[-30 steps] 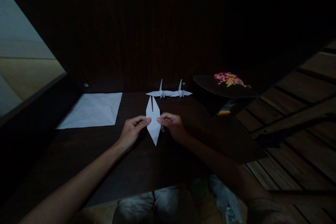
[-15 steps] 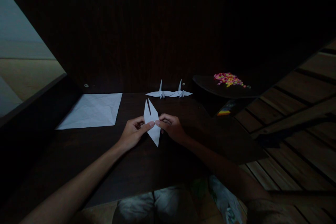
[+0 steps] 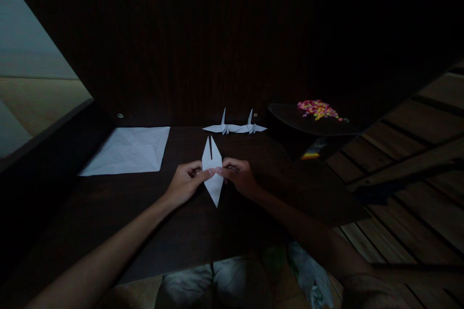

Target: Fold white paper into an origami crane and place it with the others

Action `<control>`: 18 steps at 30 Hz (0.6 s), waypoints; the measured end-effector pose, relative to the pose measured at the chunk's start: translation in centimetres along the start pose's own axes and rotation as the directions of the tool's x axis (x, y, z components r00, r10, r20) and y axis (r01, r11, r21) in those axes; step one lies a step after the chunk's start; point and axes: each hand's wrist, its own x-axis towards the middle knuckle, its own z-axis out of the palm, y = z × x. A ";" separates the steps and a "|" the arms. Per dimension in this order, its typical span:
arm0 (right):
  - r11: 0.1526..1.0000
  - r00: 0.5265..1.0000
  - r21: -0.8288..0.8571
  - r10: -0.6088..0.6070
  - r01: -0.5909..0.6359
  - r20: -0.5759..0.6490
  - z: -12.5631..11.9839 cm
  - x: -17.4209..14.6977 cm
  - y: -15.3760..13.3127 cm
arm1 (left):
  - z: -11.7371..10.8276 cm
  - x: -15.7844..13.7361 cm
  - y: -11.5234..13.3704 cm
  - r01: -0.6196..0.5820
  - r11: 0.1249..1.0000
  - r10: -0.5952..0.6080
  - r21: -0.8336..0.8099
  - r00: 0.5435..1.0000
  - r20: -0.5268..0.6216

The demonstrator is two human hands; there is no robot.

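Between both hands stands a folded white paper (image 3: 213,186), a long diamond with a slit that splits its upper end into two points. My left hand (image 3: 188,178) grips its left edge, thumb across the front. On the right edge my right hand (image 3: 239,175) pinches it the same way, and the two thumb tips meet near the middle. The fingers behind the paper are partly hidden. Just beyond it, two white origami cranes (image 3: 235,128) sit side by side against the back panel, their wing tips touching or overlapping.
A creased white sheet (image 3: 134,149) lies flat at the left of the dark table (image 3: 163,246). On a low rounded shelf (image 3: 286,116) at the right is a pile of small colourful pieces (image 3: 319,109). A tall dark panel (image 3: 199,43) rises behind.
The folded paper has turned slightly, so its split points now stand more upright and a little further right. Both hands keep their hold.
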 end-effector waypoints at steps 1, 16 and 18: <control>1.000 1.000 -0.007 -0.001 0.001 -0.011 0.0 0.0 0.0 | 0.0 0.0 0.0 -0.006 1.000 0.006 0.026 1.000 -0.003; 0.995 0.998 -0.085 -0.058 0.060 0.027 0.0 -0.2 -0.1 | -0.1 -0.1 0.6 -0.039 0.997 0.040 0.061 0.999 -0.019; 0.996 0.998 -0.073 -0.054 0.057 0.036 -0.1 -0.3 -0.2 | -0.2 -0.2 0.5 -0.034 0.997 0.035 0.069 0.999 -0.011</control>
